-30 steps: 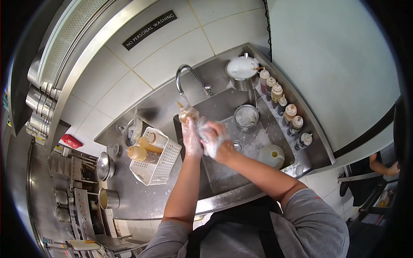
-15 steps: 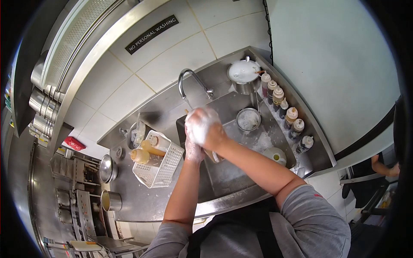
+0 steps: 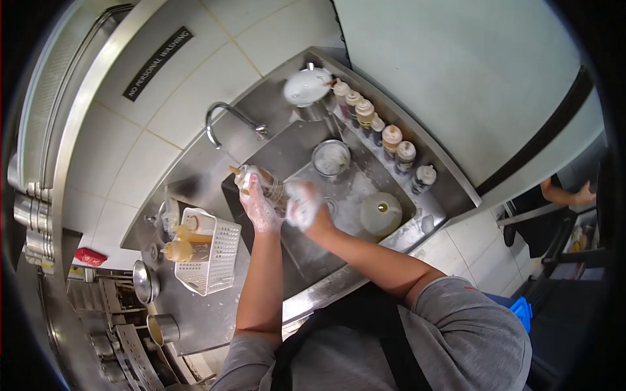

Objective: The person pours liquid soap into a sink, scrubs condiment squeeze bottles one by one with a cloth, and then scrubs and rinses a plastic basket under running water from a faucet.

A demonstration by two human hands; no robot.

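My left hand (image 3: 261, 208), covered in suds, is wrapped round a soapy squeeze bottle (image 3: 268, 184) with its nozzle pointing to the upper left. The bottle lies over the left part of the sink (image 3: 293, 251), just below the faucet (image 3: 218, 120). Close to the base of the bottle, my right hand (image 3: 313, 212) is closed on a foamy white sponge or cloth (image 3: 300, 201), which is blurred by motion. A thin stream of water falls from the faucet near the nozzle.
Several squeeze bottles (image 3: 392, 138) line the sink's right ledge. A foamy bowl (image 3: 330, 158) and a round-topped container (image 3: 381, 214) are in the sink. A lidded pot (image 3: 308, 88) is behind. A white basket (image 3: 222, 260) with bottles stands left. Another person's hand (image 3: 583, 194) shows far right.
The view has turned, shifting the sink leftward. My right hand has come off the top of my left hand to the bottle's base, and the bottle shows again.
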